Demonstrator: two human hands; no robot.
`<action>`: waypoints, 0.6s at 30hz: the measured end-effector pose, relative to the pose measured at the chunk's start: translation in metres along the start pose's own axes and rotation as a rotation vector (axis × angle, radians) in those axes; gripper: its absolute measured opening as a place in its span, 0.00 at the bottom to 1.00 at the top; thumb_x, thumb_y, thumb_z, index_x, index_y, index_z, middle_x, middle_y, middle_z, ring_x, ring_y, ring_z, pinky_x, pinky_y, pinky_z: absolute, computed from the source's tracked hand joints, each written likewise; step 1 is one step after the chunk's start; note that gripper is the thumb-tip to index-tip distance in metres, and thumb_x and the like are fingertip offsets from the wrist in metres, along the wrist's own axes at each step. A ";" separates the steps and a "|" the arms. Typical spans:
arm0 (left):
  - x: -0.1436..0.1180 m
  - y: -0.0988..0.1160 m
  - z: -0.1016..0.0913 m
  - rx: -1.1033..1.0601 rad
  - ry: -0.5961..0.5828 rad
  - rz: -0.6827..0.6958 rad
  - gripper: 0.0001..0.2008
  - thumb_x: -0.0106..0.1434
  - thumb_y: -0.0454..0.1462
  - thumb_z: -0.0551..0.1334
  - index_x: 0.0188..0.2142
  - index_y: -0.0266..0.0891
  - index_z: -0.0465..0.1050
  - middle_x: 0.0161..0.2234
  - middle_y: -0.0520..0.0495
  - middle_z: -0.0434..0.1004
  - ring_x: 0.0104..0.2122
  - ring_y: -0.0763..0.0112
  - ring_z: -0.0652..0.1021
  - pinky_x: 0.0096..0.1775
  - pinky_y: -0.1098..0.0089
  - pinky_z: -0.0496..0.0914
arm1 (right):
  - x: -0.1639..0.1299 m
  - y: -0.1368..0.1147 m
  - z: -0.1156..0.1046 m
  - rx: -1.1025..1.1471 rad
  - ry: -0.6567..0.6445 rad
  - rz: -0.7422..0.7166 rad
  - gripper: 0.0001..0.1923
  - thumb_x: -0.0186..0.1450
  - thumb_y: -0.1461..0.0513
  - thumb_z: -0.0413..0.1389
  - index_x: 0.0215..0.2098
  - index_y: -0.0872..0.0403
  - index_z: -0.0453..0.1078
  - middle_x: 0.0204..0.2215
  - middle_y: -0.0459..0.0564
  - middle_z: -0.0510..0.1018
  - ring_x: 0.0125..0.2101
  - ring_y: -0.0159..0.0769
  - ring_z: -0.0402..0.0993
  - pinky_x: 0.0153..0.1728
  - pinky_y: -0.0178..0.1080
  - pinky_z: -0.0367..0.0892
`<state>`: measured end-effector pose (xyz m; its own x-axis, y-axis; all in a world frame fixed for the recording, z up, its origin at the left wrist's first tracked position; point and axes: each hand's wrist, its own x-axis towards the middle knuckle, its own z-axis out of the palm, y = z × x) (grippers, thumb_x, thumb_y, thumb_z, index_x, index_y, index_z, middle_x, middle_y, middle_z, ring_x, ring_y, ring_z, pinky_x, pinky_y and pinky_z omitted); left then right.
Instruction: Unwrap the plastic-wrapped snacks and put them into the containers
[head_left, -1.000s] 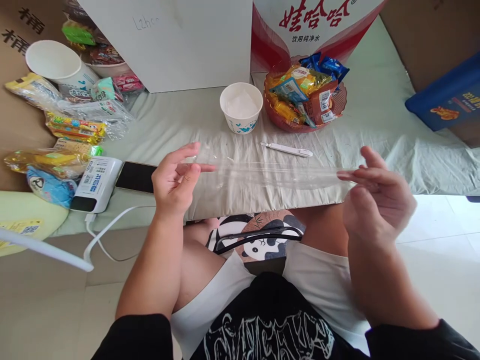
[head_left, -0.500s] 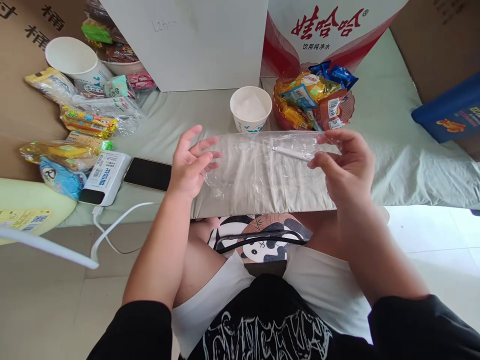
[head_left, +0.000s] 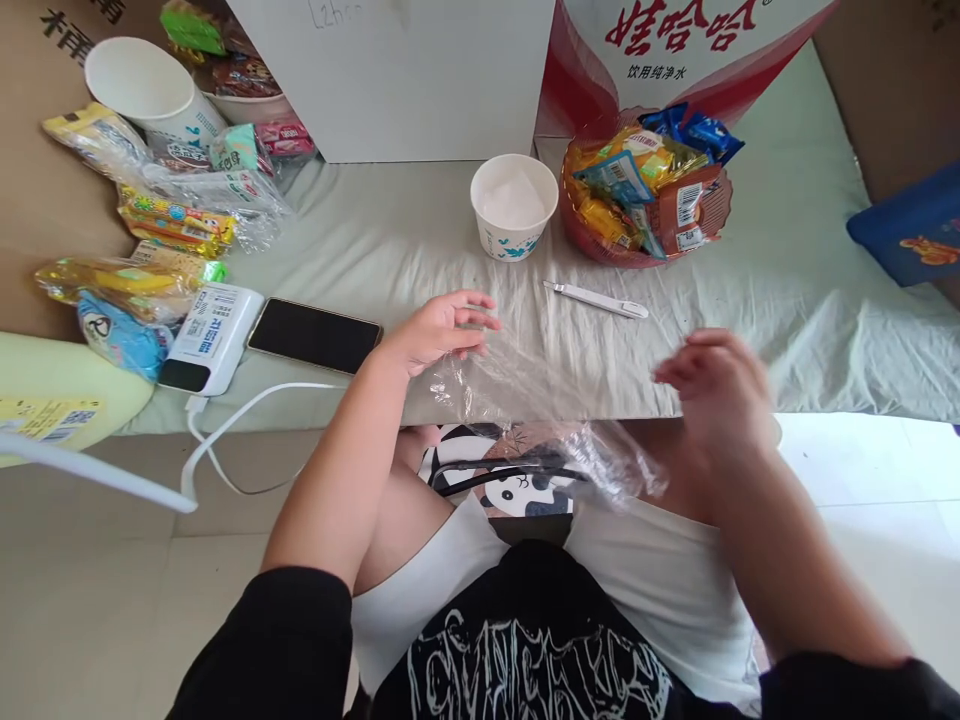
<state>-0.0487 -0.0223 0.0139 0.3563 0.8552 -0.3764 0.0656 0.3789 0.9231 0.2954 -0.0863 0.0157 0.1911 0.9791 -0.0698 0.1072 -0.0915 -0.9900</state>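
My left hand (head_left: 450,332) holds one end of a crumpled clear plastic bag (head_left: 540,400), its fingers reaching forward and the thumb hidden behind them. From there the bag droops to the right, over the cloth's front edge and above my lap. Apart from the bag, to its right, my right hand (head_left: 720,385) is smeared by motion with its fingers curled. Beyond the hands, a slim white tool with a thin pointed tip (head_left: 596,299) lies on the cloth. Behind it stands a paper cup (head_left: 514,235) with whitish translucent material inside.
A reddish bowl (head_left: 600,245) of wrapped snacks stands right of the cup. At left lie a phone (head_left: 315,335), a white power bank (head_left: 212,340) with a cable (head_left: 255,395), and several snack packets (head_left: 176,220). A white box (head_left: 420,80) stands behind.
The bag, earlier stretched between both hands, now hangs from my left hand. My right hand has moved off to the right, uncovering the white tool. My left hand has shifted right and nearer.
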 end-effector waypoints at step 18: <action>0.029 -0.007 0.024 -0.372 -0.065 0.159 0.46 0.45 0.64 0.76 0.58 0.48 0.71 0.60 0.37 0.79 0.54 0.45 0.83 0.48 0.53 0.80 | 0.045 0.007 0.098 0.022 -0.412 -0.071 0.14 0.69 0.52 0.59 0.32 0.50 0.64 0.21 0.42 0.74 0.20 0.29 0.69 0.24 0.36 0.67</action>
<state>-0.0159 -0.0085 -0.0013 0.3934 0.8939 -0.2148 -0.3321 0.3560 0.8735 0.2087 -0.0254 -0.0066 -0.2225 0.9741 -0.0405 0.0847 -0.0221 -0.9962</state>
